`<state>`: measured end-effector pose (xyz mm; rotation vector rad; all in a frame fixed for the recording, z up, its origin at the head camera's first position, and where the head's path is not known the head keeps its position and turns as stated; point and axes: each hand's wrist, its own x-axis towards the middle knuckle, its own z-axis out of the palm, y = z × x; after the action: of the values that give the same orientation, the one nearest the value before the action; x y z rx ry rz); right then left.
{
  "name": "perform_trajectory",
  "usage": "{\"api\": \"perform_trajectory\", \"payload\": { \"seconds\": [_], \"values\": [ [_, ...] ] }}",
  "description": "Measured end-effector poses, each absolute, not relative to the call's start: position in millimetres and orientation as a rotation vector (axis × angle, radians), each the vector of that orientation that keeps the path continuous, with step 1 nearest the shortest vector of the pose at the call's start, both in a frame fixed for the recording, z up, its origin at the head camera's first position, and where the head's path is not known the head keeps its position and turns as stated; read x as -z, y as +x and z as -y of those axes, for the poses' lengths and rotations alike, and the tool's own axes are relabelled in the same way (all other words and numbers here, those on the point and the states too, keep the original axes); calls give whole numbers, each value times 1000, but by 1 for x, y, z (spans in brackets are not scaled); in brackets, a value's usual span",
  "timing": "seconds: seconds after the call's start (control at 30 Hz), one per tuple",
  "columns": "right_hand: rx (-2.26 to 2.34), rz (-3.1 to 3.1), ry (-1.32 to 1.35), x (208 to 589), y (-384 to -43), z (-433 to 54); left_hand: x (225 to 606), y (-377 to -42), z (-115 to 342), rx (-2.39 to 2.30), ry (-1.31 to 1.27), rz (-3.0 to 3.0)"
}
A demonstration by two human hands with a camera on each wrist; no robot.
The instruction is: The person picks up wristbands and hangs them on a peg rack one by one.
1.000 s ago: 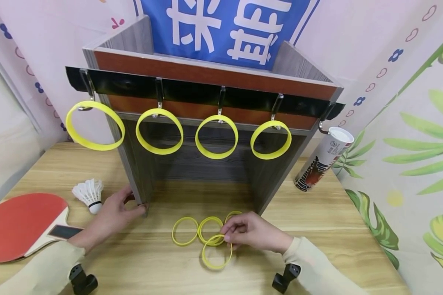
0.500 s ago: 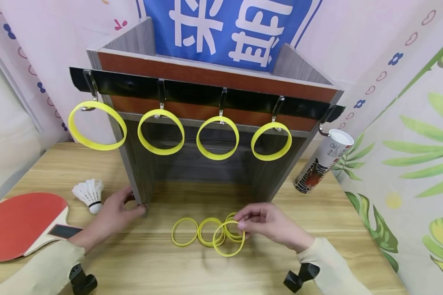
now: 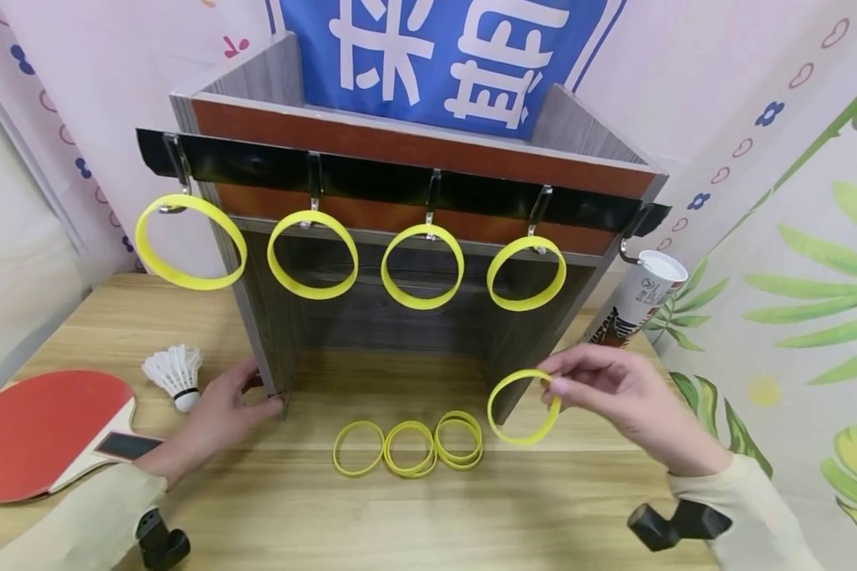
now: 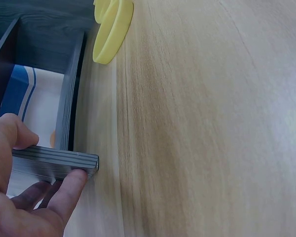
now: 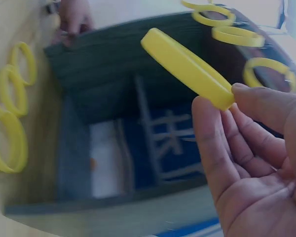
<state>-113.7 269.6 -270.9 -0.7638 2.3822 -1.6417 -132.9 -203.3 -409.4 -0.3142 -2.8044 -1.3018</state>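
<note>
My right hand [image 3: 614, 396] pinches a yellow ring [image 3: 521, 439] between thumb and fingertips, held up in front of the right side panel of a grey wooden shelf unit. In the right wrist view, that ring [image 5: 182, 66] tilts away from the fingertips. My left hand [image 3: 217, 412] grips the lower front edge of the left panel [image 3: 257, 349], thumb on one face and fingers on the other. On the tabletop lie a single ring [image 3: 358, 473], overlapping rings [image 3: 409, 473] beside it, and another overlapping group [image 3: 459, 465]. Several rings [image 3: 423, 304] hang from hooks along a black strip [image 3: 371, 178].
The strip's rightmost hook [image 3: 627, 254] bears no ring. Behind my right hand stands a shuttlecock tube [image 3: 643, 289]. To the left lie a shuttlecock [image 3: 174, 373] and a red table tennis bat [image 3: 50, 432] on the wooden table [image 3: 314, 523].
My right hand has lifted the yellow ring from near the other rings and carried it up and to the right. The left hand keeps its grip on the panel.
</note>
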Motion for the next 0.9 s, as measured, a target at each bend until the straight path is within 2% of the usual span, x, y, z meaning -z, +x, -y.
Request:
{"api": "perform_trajectory", "payload": {
  "seconds": [0.17,0.47,0.7,0.9],
  "values": [
    [1858,-2398,-865,247,-112,-286,409,-133,203,1315,-311,2799],
    [2346,-2018,-1083,215,-115,-299,408,-133,203,1312,-309,2800],
    [2576,-1868,-1072,199,-122,-299,408,-133,203,1315,-312,2805],
    [2618,-1909,-980,201,-130,-297,409,-133,203,1301,-313,2807]
  ]
}}
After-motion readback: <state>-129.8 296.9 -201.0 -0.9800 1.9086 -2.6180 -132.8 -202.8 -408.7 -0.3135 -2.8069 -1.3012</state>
